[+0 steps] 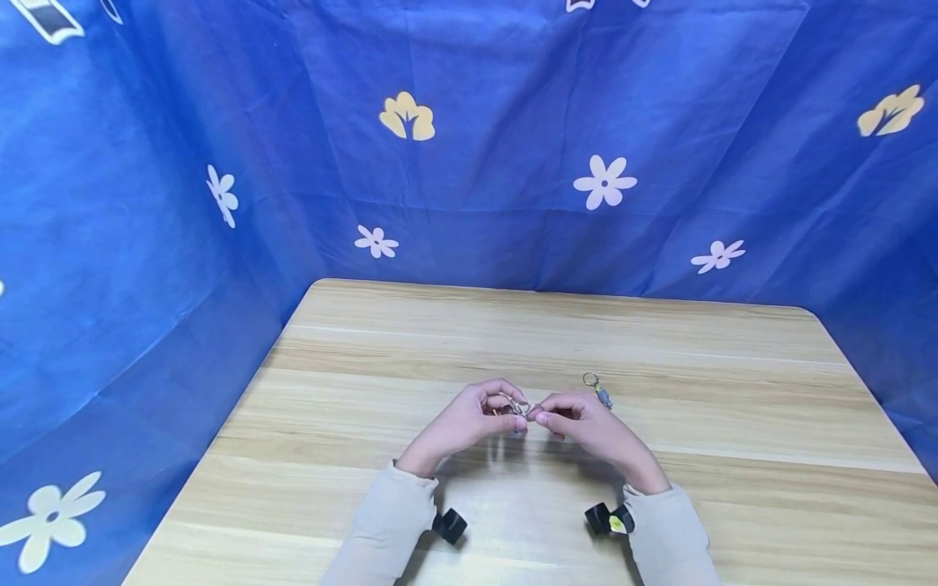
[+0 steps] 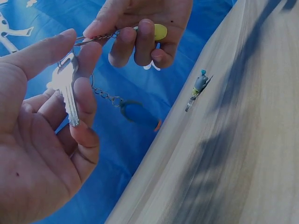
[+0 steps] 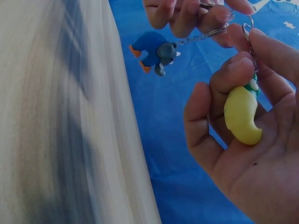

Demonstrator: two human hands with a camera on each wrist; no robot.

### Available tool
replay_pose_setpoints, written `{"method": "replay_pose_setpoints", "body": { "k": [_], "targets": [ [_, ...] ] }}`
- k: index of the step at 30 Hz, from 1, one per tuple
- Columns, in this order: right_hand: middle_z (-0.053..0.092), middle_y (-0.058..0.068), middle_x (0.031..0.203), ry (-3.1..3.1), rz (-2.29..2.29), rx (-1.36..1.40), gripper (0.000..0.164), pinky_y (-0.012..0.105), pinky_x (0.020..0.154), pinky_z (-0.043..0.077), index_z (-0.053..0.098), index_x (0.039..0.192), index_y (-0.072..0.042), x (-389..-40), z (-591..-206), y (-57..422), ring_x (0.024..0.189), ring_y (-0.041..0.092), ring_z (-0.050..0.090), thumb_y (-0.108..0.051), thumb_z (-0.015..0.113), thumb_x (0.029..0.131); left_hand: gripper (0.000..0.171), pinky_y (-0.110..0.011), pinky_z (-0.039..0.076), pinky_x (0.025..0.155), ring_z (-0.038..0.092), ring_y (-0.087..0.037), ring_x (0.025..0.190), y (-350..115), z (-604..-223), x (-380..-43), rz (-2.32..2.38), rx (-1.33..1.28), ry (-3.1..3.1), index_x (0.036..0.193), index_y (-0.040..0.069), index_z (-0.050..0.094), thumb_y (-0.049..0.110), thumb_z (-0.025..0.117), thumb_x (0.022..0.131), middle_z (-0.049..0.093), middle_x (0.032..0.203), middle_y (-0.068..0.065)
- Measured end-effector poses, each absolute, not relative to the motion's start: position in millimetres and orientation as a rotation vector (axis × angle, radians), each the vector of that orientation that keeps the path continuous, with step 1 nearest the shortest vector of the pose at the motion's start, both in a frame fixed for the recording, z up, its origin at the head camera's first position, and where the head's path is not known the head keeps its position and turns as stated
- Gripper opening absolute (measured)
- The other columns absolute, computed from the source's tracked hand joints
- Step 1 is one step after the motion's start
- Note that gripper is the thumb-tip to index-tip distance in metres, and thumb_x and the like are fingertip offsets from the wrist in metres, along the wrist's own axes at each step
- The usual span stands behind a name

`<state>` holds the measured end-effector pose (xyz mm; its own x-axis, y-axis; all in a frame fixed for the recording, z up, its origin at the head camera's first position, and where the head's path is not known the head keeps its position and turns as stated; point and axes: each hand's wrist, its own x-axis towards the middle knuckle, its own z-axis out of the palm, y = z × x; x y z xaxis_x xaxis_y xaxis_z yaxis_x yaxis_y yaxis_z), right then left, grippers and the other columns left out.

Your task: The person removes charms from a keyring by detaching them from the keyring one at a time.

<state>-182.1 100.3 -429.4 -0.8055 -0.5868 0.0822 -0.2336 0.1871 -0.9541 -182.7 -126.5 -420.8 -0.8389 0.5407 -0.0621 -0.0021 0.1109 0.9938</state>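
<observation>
Nearest you, your pale sleeves (image 1: 392,521) are coming in from the lower edge, each carrying a black wrist camera (image 1: 450,526) just above the table. Beyond them, your left hand (image 1: 469,419) and right hand (image 1: 589,423) are meeting over the table, with both grips closing narrowly. Your left thumb and fingers are pinching around the key ring (image 3: 217,31); you are leaving it unclear whether they are also pressing the key's head. Your right thumb and index finger are pinching the charm ring (image 3: 245,31), right beside it.

The head view is showing little more than glints between your fingertips. The left wrist view is revealing the silver key (image 2: 67,84), hanging tip down in front of your left fingers, while your right fingers are covering most of the yellow charm (image 3: 243,116). The right wrist view is showing that charm nearly whole against your right fingers, and also the grey head and orange feet of the blue figure (image 3: 150,50), which is dangling on its chain.

Just beyond your right hand, a loose keychain (image 1: 603,397) is lying on the wooden table (image 1: 659,350). Farthest off, a flowered blue cloth (image 1: 498,146) is hanging behind the table.
</observation>
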Motion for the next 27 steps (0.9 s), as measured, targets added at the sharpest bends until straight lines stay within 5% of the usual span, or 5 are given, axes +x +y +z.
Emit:
{"method": "replay_pose_setpoints", "body": {
  "k": [8,14,22,27],
  "targets": [
    [0.057,0.001,0.077,2.215,-1.632,-0.778,0.020,0.022,0.059,0.047,0.072,0.105,-0.006,-179.9,-425.7,99.9,0.066,0.003,0.047,-0.017,0.060,0.095,0.033,-0.048,0.054,0.088,0.071,-0.031,0.089,-125.8,-419.0,-182.4,1.804,0.487,1.957,0.113,-0.002,0.055,0.009,0.069,0.086,0.065,0.105,-0.034],
    [0.062,0.013,0.081,2.238,-1.622,-0.798,0.020,0.023,0.060,0.048,0.072,0.106,-0.003,-179.1,-425.2,98.3,0.068,0.003,0.050,-0.015,0.060,0.095,0.030,-0.040,0.056,0.084,0.070,-0.020,0.082,-125.9,-419.7,-182.8,1.790,0.487,1.995,0.111,-0.001,0.056,0.009,0.070,0.085,0.068,0.099,-0.030],
    [0.069,0.019,0.096,2.309,-1.564,-0.867,0.019,0.022,0.066,0.049,0.073,0.104,-0.009,-179.3,-424.1,96.2,0.075,0.005,0.056,-0.018,0.061,0.094,0.029,-0.037,0.054,0.083,0.069,-0.035,0.086,-124.7,-419.9,-183.7,1.776,0.434,2.005,0.106,0.003,0.056,0.012,0.072,0.084,0.072,0.082,-0.004],
    [0.068,0.018,0.092,2.329,-1.557,-0.837,0.018,0.022,0.066,0.049,0.073,0.103,-0.009,-179.3,-424.0,95.5,0.074,0.004,0.055,-0.018,0.060,0.095,0.033,-0.029,0.049,0.082,0.068,-0.024,0.083,-124.7,-419.2,-184.3,1.756,0.421,2.015,0.108,0.003,0.055,0.011,0.075,0.082,0.072,0.081,0.001]
  ]
}}
